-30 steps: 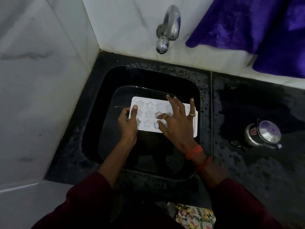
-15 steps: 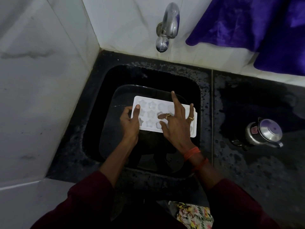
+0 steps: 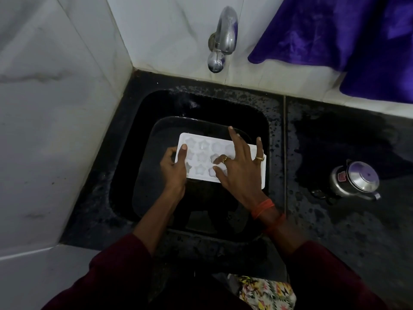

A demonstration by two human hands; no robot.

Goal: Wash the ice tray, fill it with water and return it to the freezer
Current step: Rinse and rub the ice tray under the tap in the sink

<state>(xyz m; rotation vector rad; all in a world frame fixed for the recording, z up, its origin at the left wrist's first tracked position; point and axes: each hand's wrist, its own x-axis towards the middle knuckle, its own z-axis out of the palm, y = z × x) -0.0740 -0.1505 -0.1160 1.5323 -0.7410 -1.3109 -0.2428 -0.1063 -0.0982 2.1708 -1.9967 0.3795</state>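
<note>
A white ice tray (image 3: 202, 151) with star-shaped cells lies level over a dark basin of water inside the black sink (image 3: 125, 153). My left hand (image 3: 173, 167) grips the tray's left end, thumb on top and fingers curled under the edge. My right hand (image 3: 240, 163) lies across the tray's right half: the index finger is bent down into a cell, the thumb touches another cell, and the other fingers are stretched out. It hides several cells. The steel tap (image 3: 221, 39) juts from the wall above the sink, with no water running.
White tiled walls close in on the left and behind. A purple cloth (image 3: 348, 39) hangs at the upper right. On the wet black counter to the right stands a small steel pot with a lid (image 3: 355, 180).
My right index finger has bent further down into a tray cell, and the other fingers have spread. The tray and my left hand have hardly moved.
</note>
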